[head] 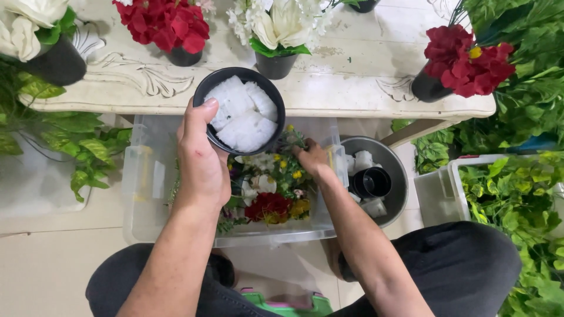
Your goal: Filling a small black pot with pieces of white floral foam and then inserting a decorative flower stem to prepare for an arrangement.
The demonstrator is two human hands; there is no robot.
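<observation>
Head view, with the clear plastic bin (144, 194) as landmark. Left hand (202, 161) is closed around the rim of a black pot (239, 110), thumb on its near-left edge, holding the pot above the bin's far edge. White foam chunks (242, 114) fill the pot. Right hand (312, 158) reaches down into the bin's right part, fingers buried among the artificial flowers (269, 188) lying there; whether it grips a stem or only touches them cannot be told. The flowers in the bin are white, yellow and red with green sprigs.

Just right of the bin sits a round metal basin (395, 170) holding smaller black pots (371, 182) and white foam pieces. Beyond the bin's far edge runs a carved white table (346, 76), carrying dark pots with red flowers (164, 23), white flowers (282, 23) and another red bunch (467, 61) toward the right. Further right of the basin stands a second clear bin (437, 196) full of green leaves. Left of the bin, leafy green vines (76, 147) hang beneath the table. Near side of the bin, the person's dark-trousered knees (458, 264) frame it.
</observation>
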